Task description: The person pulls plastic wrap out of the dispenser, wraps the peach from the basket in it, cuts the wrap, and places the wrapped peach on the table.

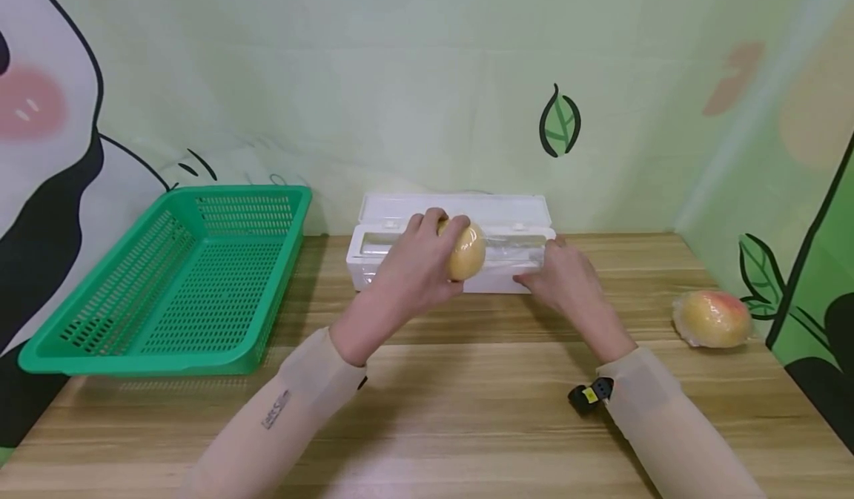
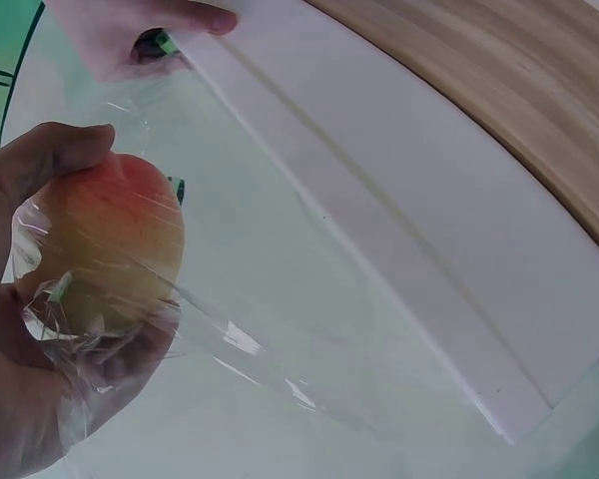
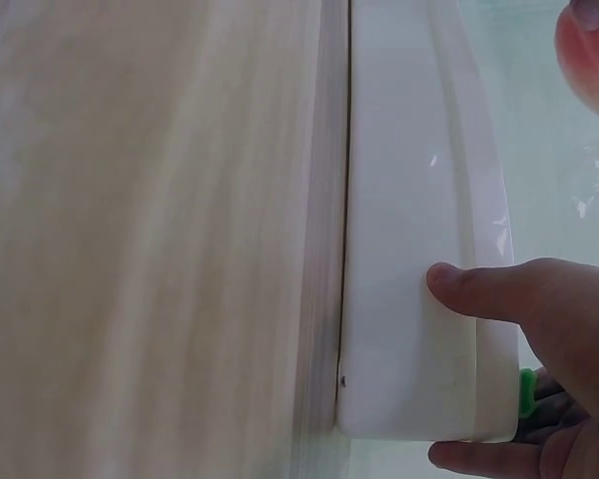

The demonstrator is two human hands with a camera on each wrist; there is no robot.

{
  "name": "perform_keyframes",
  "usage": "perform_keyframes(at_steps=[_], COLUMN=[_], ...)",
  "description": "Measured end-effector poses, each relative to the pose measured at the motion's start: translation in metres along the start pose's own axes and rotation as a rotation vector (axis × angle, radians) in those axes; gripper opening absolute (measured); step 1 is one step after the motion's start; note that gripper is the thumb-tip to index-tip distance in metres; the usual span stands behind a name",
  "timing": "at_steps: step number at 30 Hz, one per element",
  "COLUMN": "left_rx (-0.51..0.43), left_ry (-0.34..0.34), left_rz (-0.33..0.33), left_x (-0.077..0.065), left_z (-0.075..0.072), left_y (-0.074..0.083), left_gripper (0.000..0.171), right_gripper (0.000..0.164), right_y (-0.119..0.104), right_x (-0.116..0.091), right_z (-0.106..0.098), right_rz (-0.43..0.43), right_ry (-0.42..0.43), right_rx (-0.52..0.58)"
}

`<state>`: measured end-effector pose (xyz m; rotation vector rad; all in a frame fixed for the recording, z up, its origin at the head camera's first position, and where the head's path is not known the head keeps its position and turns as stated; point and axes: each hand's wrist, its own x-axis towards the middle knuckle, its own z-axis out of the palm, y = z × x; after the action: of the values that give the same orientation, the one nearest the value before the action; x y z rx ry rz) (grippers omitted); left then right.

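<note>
My left hand (image 1: 416, 258) grips a round yellow-red fruit (image 1: 468, 253), whose kind I cannot tell for sure, above a white cling film dispenser (image 1: 497, 280). In the left wrist view clear film (image 2: 245, 339) covers part of the fruit and stretches away toward the dispenser. The dispenser's lid (image 1: 454, 206) stands raised at the back. At the right end, my right hand (image 1: 567, 276) holds the dispenser, its thumb pressed on the front face. The right wrist view shows the other fingers curled round that end, beside a small green part (image 3: 527, 392).
A green perforated plastic basket (image 1: 200, 362) stands on the left of the wooden table (image 1: 427, 410). Another yellow-red fruit (image 1: 712, 319), wrapped in film, lies at the right edge. Behind the dispenser rises a printed backdrop (image 1: 434, 113).
</note>
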<state>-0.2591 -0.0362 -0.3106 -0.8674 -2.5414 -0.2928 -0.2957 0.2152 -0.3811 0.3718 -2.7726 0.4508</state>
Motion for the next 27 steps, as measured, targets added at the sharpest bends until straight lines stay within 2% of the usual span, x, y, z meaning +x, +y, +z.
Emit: perform_keyframes(at_steps=[9,18,24,27], left_rx=[-0.017,-0.045,-0.052,-0.053], left_ry=[0.035,0.03,0.016,0.018], left_rz=[0.008,0.004,0.002,0.005], left_x=[-0.008,-0.019,-0.028,-0.032], left_z=[-0.008,-0.016,-0.017,-0.017], left_y=[0.008,0.016,0.021,0.023], left_gripper=[0.078,0.077,0.078,0.078], right_gripper=[0.068,0.064,0.048,0.043], right_y=[0.001,0.0,0.0,0.0], right_x=[-0.001,-0.001,-0.002,-0.002], right_z=[0.0,0.001,0.0,-0.002], right_rz=[-0.05,-0.055,-0.092,-0.053], right_ry=[0.028,0.045,0.085,0.067], right_rx=[-0.017,-0.055,-0.115,-0.105])
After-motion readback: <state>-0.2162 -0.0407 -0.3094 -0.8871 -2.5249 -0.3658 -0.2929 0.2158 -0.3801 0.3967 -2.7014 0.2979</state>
